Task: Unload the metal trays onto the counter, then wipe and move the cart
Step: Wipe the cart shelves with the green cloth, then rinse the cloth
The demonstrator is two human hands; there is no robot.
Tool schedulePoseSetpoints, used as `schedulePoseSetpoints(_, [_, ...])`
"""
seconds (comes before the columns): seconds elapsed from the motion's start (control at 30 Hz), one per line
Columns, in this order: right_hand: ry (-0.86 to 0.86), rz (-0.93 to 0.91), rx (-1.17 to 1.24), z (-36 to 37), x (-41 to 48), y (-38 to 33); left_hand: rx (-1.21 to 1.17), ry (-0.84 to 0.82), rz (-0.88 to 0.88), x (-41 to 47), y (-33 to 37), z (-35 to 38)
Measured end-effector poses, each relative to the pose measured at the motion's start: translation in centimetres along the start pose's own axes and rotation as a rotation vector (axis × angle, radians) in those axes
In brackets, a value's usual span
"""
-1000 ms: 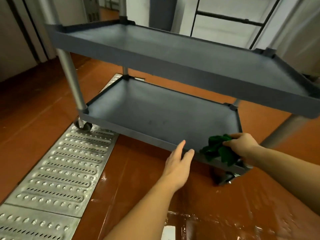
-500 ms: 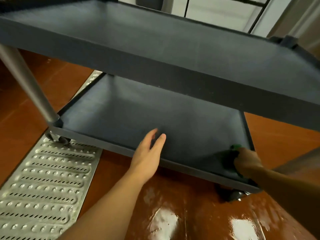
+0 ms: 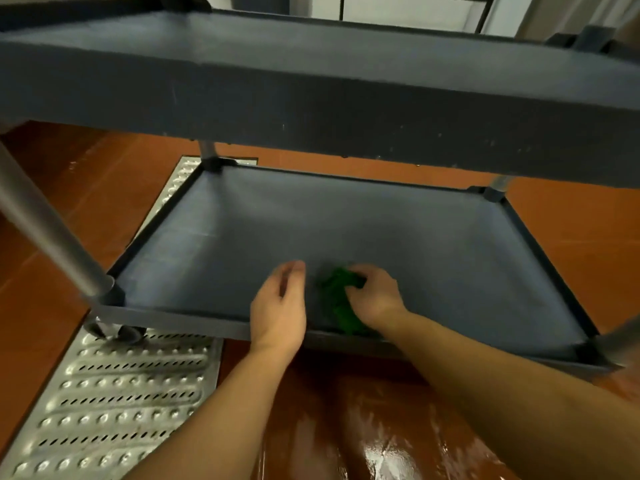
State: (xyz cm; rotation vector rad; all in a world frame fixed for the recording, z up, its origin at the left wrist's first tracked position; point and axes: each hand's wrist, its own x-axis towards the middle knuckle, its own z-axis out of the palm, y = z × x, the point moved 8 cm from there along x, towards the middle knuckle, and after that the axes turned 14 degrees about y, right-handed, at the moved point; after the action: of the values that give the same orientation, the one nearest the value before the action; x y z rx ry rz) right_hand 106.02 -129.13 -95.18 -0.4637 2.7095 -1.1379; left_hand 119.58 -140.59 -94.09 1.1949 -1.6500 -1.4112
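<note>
A dark grey two-shelf cart fills the view; its upper shelf [image 3: 311,81] crosses the top and its lower shelf [image 3: 433,244] lies below, both bare. My right hand [image 3: 375,297] grips a crumpled green cloth [image 3: 337,299] and presses it on the lower shelf near the front edge. My left hand [image 3: 278,306] reaches over the front rim just left of the cloth, fingers loosely bent and holding nothing. No metal trays are in view.
Silver posts [image 3: 48,233] hold the shelves at the corners. A castor wheel [image 3: 114,332] stands on a perforated metal floor grate [image 3: 104,410] at the left. The red-brown floor [image 3: 363,438] in front is wet and shiny.
The view has dropped lower under the upper shelf. My right hand slid the cloth from the shelf's right front corner leftward to its middle. My left hand stays at the front rim.
</note>
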Motion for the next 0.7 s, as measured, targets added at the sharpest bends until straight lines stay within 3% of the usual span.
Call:
schedulePoseSetpoints(0.1, [0.039,0.137,-0.029,-2.9,2.1,3.2,-0.041,-0.008,-0.025,1.9,-0.5,0.9])
schedulePoseSetpoints(0.23, [0.246,0.089,-0.101,-7.6,4.1,4.5,-0.136,-0.091,-0.044,2.8,-0.3,3.2])
schedulePoseSetpoints(0.33, [0.153,0.146,-0.066,-4.3,3.3,5.4,-0.169,-0.158,-0.089,3.2,-0.4,4.4])
schedulePoseSetpoints(0.4, [0.104,0.128,-0.241,-1.2,2.7,6.3,-0.189,-0.183,-0.097,3.6,-0.5,5.1])
schedulePoseSetpoints(0.57, [0.200,0.126,-0.443,0.1,3.0,6.2,-0.153,-0.234,-0.039,4.1,-0.9,5.0])
schedulePoseSetpoints(0.7, [0.161,0.086,-0.485,-0.2,3.7,7.5,-0.179,-0.216,-0.077,5.2,-1.9,4.3])
